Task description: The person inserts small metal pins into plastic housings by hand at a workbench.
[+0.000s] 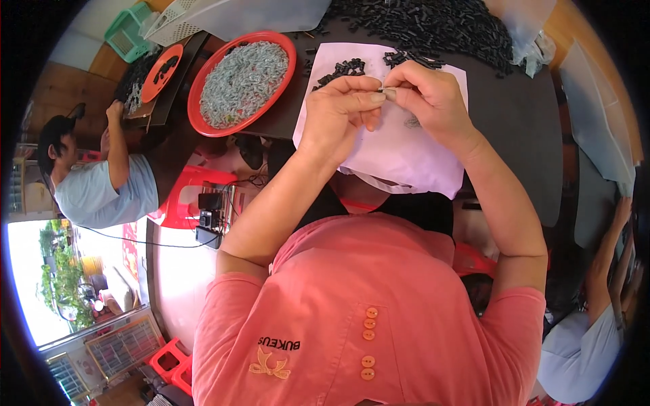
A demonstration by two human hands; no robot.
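Above a pale sheet [399, 159] at the table's near edge, my two hands meet fingertip to fingertip. My left hand [342, 115] pinches a tiny piece, and my right hand [433, 105] pinches at the same spot; fingers cover most of it, so its kind cannot be made out. Small black tube-like pieces [349, 68] lie on the sheet beyond my left hand. More black pieces [399, 58] sit behind my right fingers. Left of the sheet stands a red basin [194, 108] full of small clear plastic pieces [244, 81].
A big heap of black pieces [426, 30] covers the dark table's [521, 135] far side. Translucent bins [599, 115] stand at right. At left, a person [108, 189] works beside an orange tray [161, 74] and green basket [122, 34]. Another person [582, 352] sits at right.
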